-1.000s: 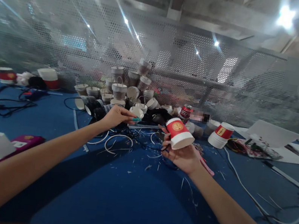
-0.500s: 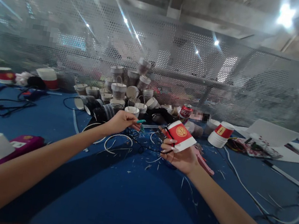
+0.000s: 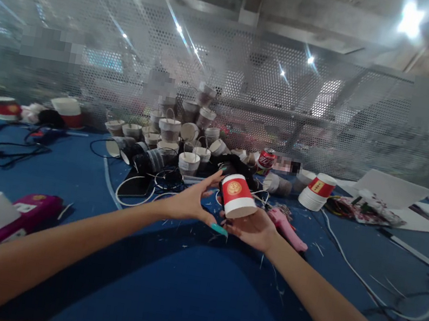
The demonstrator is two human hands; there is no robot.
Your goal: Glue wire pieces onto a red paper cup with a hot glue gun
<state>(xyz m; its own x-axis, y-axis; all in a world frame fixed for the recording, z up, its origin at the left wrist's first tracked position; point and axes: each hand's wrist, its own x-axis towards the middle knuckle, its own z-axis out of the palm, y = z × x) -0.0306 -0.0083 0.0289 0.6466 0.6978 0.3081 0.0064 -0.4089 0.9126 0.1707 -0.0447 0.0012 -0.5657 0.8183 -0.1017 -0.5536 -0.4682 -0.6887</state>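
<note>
A paper cup (image 3: 238, 197), white with a red band and a gold round emblem, is tilted over the table at the centre. My right hand (image 3: 254, 230) supports it from below and behind; part of those fingers is hidden by the cup. At the cup's left side is my left hand (image 3: 193, 201), thumb and fingers spread wide apart. Its turquoise thumbnail lies below the cup's left edge, and its fingertips come up by the upper left; contact is unclear. A pink glue gun (image 3: 288, 230) lies just right of my right hand.
Small wrapped cups with handles (image 3: 170, 131) are piled behind my hands, near a red drink can (image 3: 266, 159). Stacked paper cups (image 3: 317, 191) stand to the right. A purple power strip (image 3: 35, 213) lies left. Looped white cord (image 3: 125, 200) and fibre scraps litter the blue table (image 3: 184, 292).
My left hand has moved right to the cup, and its fingers have spread from a pinch. The cup has turned and shifted slightly left in my right hand.
</note>
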